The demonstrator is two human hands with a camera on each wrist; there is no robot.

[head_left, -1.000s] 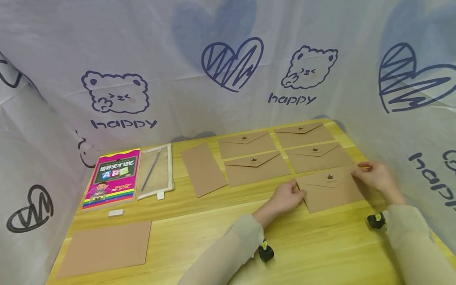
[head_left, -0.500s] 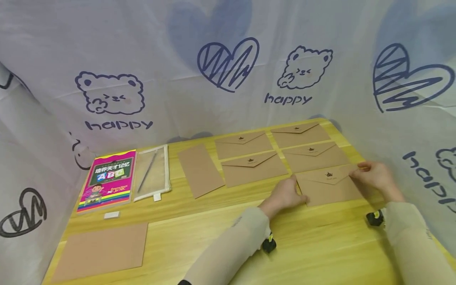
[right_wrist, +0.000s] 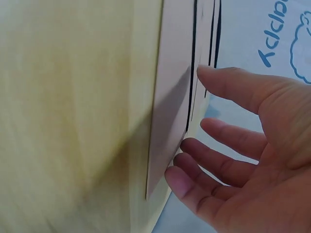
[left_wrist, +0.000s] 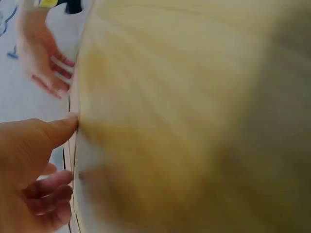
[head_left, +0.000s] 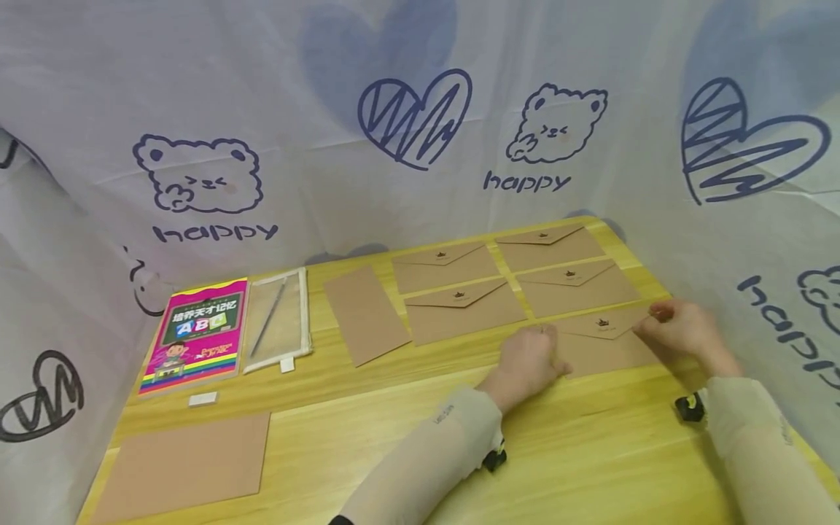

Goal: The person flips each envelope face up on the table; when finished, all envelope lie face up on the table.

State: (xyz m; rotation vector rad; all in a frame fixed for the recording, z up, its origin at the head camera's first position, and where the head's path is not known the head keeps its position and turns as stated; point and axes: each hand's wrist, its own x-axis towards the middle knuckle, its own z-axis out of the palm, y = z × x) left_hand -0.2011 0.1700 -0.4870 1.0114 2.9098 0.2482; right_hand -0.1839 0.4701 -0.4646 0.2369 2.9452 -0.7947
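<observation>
A brown envelope point(head_left: 607, 348) with a pointed flap and a small dark crown print lies flat at the right front of the grouped envelopes. At its left side is my left hand point(head_left: 528, 361), covering the near left corner; in the left wrist view the thumb point(left_wrist: 63, 128) meets the near edge and the fingers lie bent along the side. My right hand point(head_left: 682, 332) is at the envelope's right side. Its fingertips point(right_wrist: 177, 182) touch the side edge in the right wrist view, fingers loosely bent, while the thumb point(right_wrist: 218, 80) sits above the paper.
Behind lie several matching envelopes, among them one envelope point(head_left: 577, 288) directly beyond. Leftward are a plain brown card point(head_left: 366, 317), a mesh zip pouch point(head_left: 278, 321) with a pencil, a pink ABC book point(head_left: 197, 335), a white eraser point(head_left: 203, 399) and a larger brown sheet point(head_left: 190, 463).
The envelope between my hands has slid away from me, nearer the one behind, and turned slightly straighter. My left hand has moved round to its near left corner; the right stays at the right side.
</observation>
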